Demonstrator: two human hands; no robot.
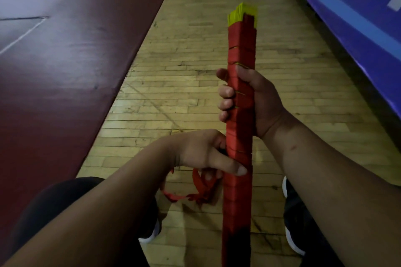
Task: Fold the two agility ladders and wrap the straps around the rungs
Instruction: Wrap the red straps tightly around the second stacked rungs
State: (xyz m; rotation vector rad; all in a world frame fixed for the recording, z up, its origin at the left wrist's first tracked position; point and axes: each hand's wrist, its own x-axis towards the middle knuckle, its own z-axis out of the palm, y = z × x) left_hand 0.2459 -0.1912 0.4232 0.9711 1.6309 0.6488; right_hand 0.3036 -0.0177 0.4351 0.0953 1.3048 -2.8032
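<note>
1. The folded agility ladder (238, 191) stands nearly upright between the person's knees, above the wooden floor (184, 71). Its lower end runs out of the bottom of the view. I judge it is held upright so that both hands can reach the whole length.
2. The right hand (256, 102) is clenched round the middle of the bundle, with the thumb on the near face and the fingers coming round the left side. This grip probably keeps the stacked rungs from sliding apart and stops the bundle turning during the wrapping.
3. The red strap (240, 50) already covers almost the whole visible length in close turns. Only the tips of the yellow rungs (242, 13) show at the top.
4. The left hand (201, 154) sits lower down, with its thumb pressed flat on a turn of strap. Its fingers appear to curl round the loose tail (201, 188) where it leaves the bundle. The thumb seems to be there to pin the last turn so that it cannot slacken.
5. The tail hangs in a tangle just left of the bundle, so some strap is left to wind or tuck in.
6. A maroon mat (65, 60) lies to the left and blue padding (358, 6) to the right. No second ladder is in view.
</note>
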